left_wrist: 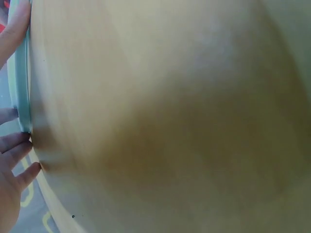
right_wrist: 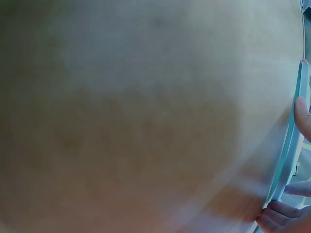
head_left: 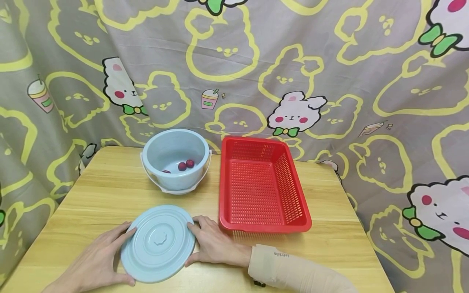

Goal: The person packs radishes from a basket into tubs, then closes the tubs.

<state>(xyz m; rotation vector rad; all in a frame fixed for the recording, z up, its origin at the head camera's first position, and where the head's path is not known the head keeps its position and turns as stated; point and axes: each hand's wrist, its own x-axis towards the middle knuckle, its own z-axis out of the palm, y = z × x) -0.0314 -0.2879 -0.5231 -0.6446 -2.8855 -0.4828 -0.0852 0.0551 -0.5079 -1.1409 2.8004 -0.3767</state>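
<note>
A round light-blue lid point(head_left: 158, 260) with a small raised knob lies flat at the table's front left, knob up. My left hand point(head_left: 96, 255) holds its left rim, one fingertip on top and the thumb at the near edge. On the opposite side, my right hand point(head_left: 214, 242) grips the rim, index finger over the top and thumb at the edge nearest me. Both wrist views show the lid's edge point(left_wrist: 23, 82) low over the wood, with other fingertips point(right_wrist: 266, 219) down beside it. Behind the lid stands a light-blue bucket point(head_left: 176, 181) with several dark red round fruits point(head_left: 186, 164) inside.
To the right of the bucket sits a red perforated plastic basket point(head_left: 253, 191), its near edge close to my right hand. The wooden table point(head_left: 329, 252) backs onto a grey patterned curtain point(head_left: 234, 53). The bucket's white handle point(head_left: 179, 190) hangs down in front.
</note>
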